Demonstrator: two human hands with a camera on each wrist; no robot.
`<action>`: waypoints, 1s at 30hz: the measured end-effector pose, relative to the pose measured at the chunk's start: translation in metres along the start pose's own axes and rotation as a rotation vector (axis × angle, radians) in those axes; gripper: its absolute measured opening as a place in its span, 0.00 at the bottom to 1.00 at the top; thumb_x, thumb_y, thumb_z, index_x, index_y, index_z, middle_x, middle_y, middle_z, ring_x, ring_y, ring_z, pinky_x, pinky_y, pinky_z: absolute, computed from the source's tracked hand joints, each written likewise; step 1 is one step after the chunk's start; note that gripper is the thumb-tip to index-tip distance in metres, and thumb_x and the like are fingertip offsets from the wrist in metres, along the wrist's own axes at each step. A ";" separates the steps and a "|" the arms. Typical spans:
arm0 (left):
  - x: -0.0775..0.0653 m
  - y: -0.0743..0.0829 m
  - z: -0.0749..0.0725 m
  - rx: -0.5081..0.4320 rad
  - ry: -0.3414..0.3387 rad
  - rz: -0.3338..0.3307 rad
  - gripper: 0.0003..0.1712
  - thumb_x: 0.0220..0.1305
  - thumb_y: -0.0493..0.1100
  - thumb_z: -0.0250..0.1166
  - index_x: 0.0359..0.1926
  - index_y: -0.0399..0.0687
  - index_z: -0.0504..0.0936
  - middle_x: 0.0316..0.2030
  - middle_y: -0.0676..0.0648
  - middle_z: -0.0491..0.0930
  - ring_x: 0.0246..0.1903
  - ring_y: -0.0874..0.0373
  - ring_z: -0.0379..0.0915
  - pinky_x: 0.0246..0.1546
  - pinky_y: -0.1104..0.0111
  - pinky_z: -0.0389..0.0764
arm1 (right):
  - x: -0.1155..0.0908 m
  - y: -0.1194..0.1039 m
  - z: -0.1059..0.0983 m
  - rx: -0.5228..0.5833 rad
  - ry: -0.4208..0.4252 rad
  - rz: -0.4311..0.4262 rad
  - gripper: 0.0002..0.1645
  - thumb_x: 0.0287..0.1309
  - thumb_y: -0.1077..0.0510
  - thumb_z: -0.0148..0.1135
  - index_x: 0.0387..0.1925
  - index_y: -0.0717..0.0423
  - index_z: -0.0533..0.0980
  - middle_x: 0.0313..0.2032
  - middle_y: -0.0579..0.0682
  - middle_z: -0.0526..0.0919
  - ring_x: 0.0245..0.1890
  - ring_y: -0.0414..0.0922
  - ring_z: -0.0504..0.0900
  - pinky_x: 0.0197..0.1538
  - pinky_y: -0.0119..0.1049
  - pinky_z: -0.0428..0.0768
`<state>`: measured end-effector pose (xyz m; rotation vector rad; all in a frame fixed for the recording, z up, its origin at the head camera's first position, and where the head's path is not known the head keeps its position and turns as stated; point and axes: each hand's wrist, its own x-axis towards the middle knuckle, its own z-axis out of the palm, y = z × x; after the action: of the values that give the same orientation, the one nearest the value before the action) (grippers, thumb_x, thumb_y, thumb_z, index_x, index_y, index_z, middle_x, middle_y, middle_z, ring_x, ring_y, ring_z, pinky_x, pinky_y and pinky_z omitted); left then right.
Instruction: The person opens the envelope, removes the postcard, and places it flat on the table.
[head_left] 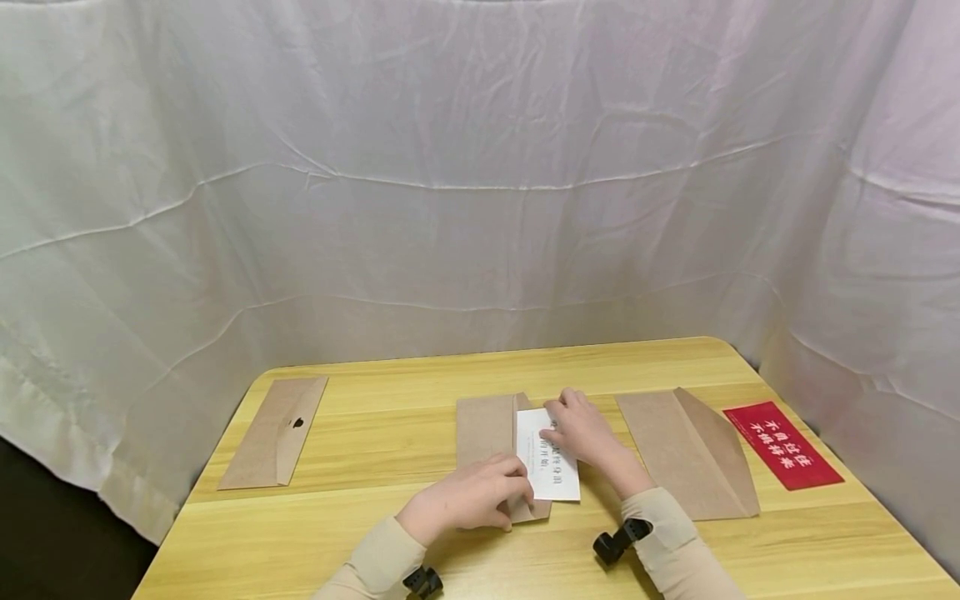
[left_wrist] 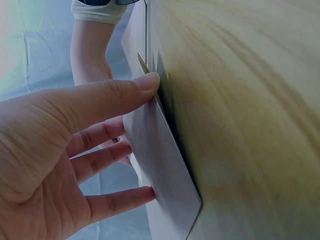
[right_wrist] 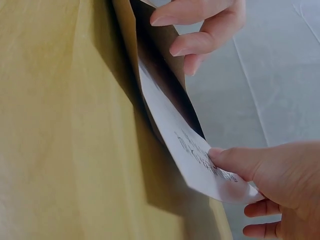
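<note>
A brown paper envelope (head_left: 480, 429) lies in the middle of the table with its opening to the right. Partly inside that opening is a white card (head_left: 555, 479) with dark printed characters. My left hand (head_left: 480, 493) holds the envelope's near edge; in the left wrist view its thumb (left_wrist: 147, 82) lies on one side of the envelope (left_wrist: 167, 170), the other fingers on the opposite side. With thumb and fingers, my right hand (head_left: 585, 429) pinches the card's outer end at the far side. The right wrist view shows the opening gaping around the card (right_wrist: 172, 142).
A second brown envelope (head_left: 667, 450) lies with its flap open on the right. Beyond it rests a red card (head_left: 787, 450) with white characters. At the left is another envelope (head_left: 266, 433), closed, bearing a dark mark. Pale curtains (head_left: 480, 242) hang around the wooden table (head_left: 375, 433).
</note>
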<state>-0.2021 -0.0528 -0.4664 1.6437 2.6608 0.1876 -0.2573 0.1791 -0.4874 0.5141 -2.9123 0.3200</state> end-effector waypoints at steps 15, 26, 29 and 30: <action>-0.001 0.001 0.000 -0.027 -0.004 -0.005 0.20 0.51 0.50 0.75 0.46 0.61 0.82 0.50 0.57 0.74 0.46 0.68 0.68 0.45 0.80 0.73 | -0.001 0.010 0.000 -0.058 0.075 -0.051 0.28 0.55 0.48 0.70 0.53 0.58 0.78 0.38 0.52 0.71 0.37 0.46 0.67 0.38 0.38 0.69; 0.000 0.000 0.002 -0.041 -0.005 -0.009 0.20 0.51 0.49 0.75 0.46 0.61 0.81 0.50 0.57 0.74 0.46 0.68 0.68 0.45 0.80 0.73 | -0.001 0.015 -0.002 -0.073 0.085 -0.067 0.28 0.53 0.47 0.71 0.53 0.57 0.78 0.38 0.51 0.71 0.39 0.47 0.67 0.41 0.42 0.69; 0.000 0.000 0.002 -0.040 -0.005 -0.010 0.20 0.51 0.49 0.75 0.46 0.61 0.81 0.50 0.57 0.74 0.46 0.68 0.68 0.45 0.81 0.73 | -0.002 0.017 -0.004 -0.068 0.084 -0.070 0.28 0.53 0.46 0.71 0.53 0.56 0.78 0.39 0.51 0.71 0.40 0.47 0.67 0.41 0.41 0.69; 0.000 0.000 0.002 -0.037 -0.004 -0.009 0.20 0.51 0.49 0.75 0.46 0.61 0.81 0.50 0.57 0.74 0.45 0.68 0.68 0.45 0.81 0.73 | -0.002 0.017 -0.005 -0.065 0.083 -0.070 0.28 0.54 0.46 0.71 0.53 0.56 0.78 0.39 0.51 0.72 0.40 0.47 0.67 0.41 0.41 0.69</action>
<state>-0.2024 -0.0526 -0.4684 1.6199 2.6445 0.2313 -0.2613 0.1964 -0.4864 0.5766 -2.8071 0.2300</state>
